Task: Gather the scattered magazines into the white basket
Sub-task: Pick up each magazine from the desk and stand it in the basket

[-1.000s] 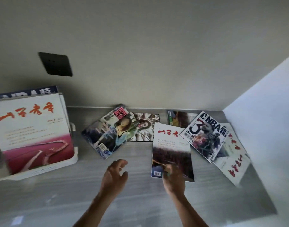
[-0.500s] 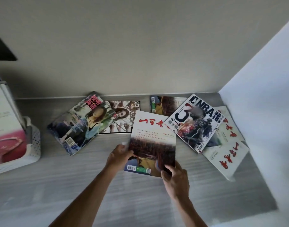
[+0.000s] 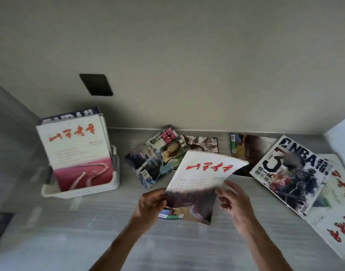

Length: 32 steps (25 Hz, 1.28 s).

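A white magazine with red script [image 3: 201, 173] is lifted off the grey table, tilted and bent. My left hand [image 3: 151, 205] is shut on its lower left edge. Just to the right of it, my right hand [image 3: 234, 202] has its fingers spread and holds nothing. The white basket [image 3: 85, 191] stands at the left with several magazines upright in it, a white and pink one [image 3: 77, 151] in front. Still lying on the table are a magazine with a woman on the cover [image 3: 158, 157], an NBA magazine [image 3: 291, 173] and a white one with red script [image 3: 336, 210] at far right.
Two more magazines [image 3: 205, 142] [image 3: 248, 149] lie against the back wall, partly covered. A dark wall plate [image 3: 96, 84] sits above the basket. A white side wall [image 3: 343, 132] closes the right. A dark object [image 3: 0, 225] lies at the left edge.
The magazine has been raised off the table and tilted left. My right hand has let go of its lower edge and opened. The view has swung left, bringing the basket back in.
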### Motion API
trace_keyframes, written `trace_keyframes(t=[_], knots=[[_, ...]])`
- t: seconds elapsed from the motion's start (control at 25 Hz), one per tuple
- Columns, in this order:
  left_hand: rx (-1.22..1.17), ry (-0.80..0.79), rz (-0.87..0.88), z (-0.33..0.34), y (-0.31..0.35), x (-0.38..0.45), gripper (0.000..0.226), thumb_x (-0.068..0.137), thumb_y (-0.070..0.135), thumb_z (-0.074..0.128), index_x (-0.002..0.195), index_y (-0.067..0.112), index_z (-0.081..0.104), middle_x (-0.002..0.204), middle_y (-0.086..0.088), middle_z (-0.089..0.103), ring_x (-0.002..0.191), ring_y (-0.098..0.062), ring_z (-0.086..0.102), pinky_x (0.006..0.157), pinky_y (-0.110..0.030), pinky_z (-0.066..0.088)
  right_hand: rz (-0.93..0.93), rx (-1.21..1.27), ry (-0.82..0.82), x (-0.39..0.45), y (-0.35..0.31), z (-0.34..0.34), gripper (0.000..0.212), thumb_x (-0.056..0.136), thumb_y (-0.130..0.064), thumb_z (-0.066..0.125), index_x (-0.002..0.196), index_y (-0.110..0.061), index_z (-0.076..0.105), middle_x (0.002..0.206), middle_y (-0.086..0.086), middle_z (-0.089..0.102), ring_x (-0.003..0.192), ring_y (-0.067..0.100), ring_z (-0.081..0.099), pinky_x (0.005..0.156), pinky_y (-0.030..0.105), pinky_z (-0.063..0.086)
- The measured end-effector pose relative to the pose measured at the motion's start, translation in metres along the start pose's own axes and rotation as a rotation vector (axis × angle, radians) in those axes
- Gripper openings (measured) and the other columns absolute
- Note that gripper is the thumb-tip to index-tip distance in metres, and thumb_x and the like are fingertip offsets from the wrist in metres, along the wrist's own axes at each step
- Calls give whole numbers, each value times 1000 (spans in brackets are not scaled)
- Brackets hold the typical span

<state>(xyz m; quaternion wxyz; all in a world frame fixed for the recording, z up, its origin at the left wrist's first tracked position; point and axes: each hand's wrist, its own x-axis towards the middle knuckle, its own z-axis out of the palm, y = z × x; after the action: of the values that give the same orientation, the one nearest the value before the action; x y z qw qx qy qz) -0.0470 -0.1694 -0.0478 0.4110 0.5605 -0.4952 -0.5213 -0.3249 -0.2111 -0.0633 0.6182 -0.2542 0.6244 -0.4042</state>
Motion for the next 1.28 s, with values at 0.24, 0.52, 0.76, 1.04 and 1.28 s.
trace_keyframes(t=[0.24,0.52,0.76,1.04,1.28], knots=[[84,214,-1,-109,2,-32,12,67,-14,50,76,-18,58,69,-29,61,71,-29,58,63,-59,51,-135,-204,-255,-14,-7,141,50,64,-27,77,111,-29,62,101,-7,74,78,18,67,56,32,49],[225,237,-7,-195,0,-68,23,74,-2,64,79,20,62,72,8,67,70,-1,56,58,-31,51,-87,-361,-600,-27,-8,238,57,44,-29,77,99,-16,69,77,-2,71,69,19,62,51,27,49],[229,230,82,-217,8,-78,12,83,17,65,95,18,68,79,-3,70,69,-10,62,58,-28,48,-210,-411,-511,-39,-3,260,28,72,-4,80,93,-16,67,72,-2,68,63,9,60,52,19,47],[104,599,-56,-240,-12,-85,41,78,18,59,116,1,63,110,-15,72,105,-30,68,87,-58,55,-339,-645,-506,-51,16,266,16,89,-16,65,101,-26,69,90,-8,76,82,8,70,68,24,54],[242,692,37,-293,50,-62,27,82,16,62,93,40,66,84,28,72,79,5,70,60,-22,60,-614,-567,-382,-55,-29,321,11,90,-25,63,89,-33,70,82,-6,75,67,7,68,58,30,54]])
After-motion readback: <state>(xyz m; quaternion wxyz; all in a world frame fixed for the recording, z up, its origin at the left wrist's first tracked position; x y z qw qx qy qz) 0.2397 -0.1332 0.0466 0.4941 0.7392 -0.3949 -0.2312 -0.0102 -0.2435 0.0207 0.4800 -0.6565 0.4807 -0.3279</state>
